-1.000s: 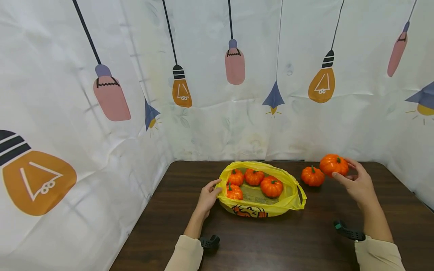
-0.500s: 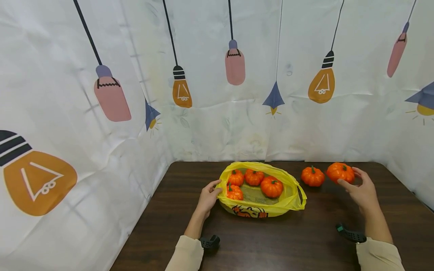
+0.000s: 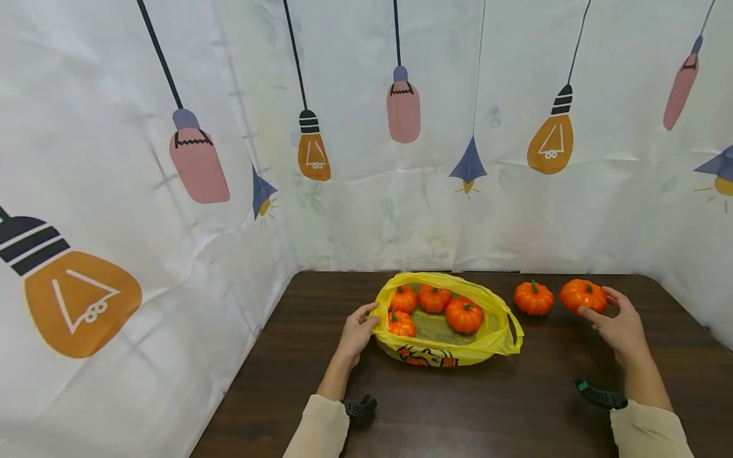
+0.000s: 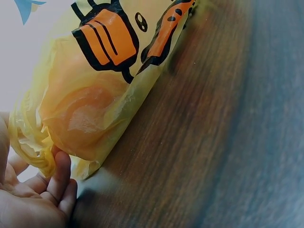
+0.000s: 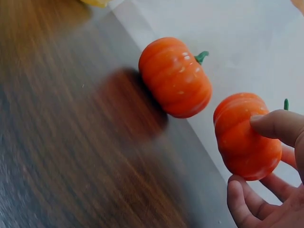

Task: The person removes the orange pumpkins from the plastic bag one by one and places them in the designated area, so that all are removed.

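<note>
A yellow plastic bag (image 3: pixel 441 356) lies with its mouth spread, and several small orange toy pumpkins (image 3: pixel 464 315) sit inside it. My left hand (image 3: pixel 357 332) pinches the bag's left rim; in the left wrist view its fingers curl at the gathered yellow plastic (image 4: pixel 35 142). To the right of the bag, one pumpkin (image 3: pixel 534 298) with a green stem stands on the table. Just right of that one, my right hand (image 3: pixel 618 324) grips another pumpkin (image 5: pixel 247 137) between thumb and fingers. Whether this pumpkin touches the tabletop I cannot tell.
Both hands are over a dark wood-grain table (image 3: pixel 458 413). White cloth printed with hanging lamps (image 3: pixel 366 210) rises behind the table and along its left side. Each wrist wears a black band (image 3: pixel 601 395).
My right hand has moved right and lower with its pumpkin, from beside and above the standing pumpkin to a small gap right of it. My left hand stays at the bag's rim.
</note>
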The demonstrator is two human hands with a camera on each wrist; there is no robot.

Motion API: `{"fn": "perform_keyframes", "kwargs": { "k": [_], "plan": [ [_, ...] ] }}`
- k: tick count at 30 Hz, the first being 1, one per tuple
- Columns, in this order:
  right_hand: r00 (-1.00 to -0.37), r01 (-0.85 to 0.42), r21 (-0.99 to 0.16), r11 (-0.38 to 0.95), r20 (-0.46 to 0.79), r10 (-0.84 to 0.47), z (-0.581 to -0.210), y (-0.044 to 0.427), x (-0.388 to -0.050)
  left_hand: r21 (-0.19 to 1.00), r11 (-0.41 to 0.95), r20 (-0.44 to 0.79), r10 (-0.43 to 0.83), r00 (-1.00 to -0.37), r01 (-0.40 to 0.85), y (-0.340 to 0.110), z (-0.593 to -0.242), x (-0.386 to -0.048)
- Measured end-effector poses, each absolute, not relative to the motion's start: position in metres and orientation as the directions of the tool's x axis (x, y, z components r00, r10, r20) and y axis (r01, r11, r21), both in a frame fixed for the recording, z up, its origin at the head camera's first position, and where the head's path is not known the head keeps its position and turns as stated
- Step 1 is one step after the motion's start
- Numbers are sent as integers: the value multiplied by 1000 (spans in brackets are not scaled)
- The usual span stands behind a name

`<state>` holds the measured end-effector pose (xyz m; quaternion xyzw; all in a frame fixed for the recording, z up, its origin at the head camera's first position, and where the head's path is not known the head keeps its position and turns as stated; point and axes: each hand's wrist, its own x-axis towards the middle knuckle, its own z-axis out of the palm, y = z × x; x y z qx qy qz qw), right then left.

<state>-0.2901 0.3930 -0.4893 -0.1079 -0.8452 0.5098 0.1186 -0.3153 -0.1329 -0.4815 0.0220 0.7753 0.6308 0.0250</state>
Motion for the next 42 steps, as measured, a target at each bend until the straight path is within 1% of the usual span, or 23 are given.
{"fn": "perform_keyframes", "kwargs": {
  "k": [5,9,18,33,42],
  "plan": [
    [-955,73,-869,489,80,285,-489,399,-294,977,211,-16,61,-998,-2,-135,-500,-328],
    [-966,59,-862,503,76,245,-490,404,-299,977,211,-9,50,-999,2,-136,-505,-329],
    [-986,84,-860,504,2,167,-491,412,-306,975,221,-7,46,-999,3,-137,-506,-328],
    [-995,94,-857,507,-71,66,-492,423,-312,981,193,-5,45,-999,4,-137,-504,-325],
    [-993,118,-857,502,-94,73,-491,422,-315,981,195,3,47,-999,12,-137,-504,-327]
  ]
}}
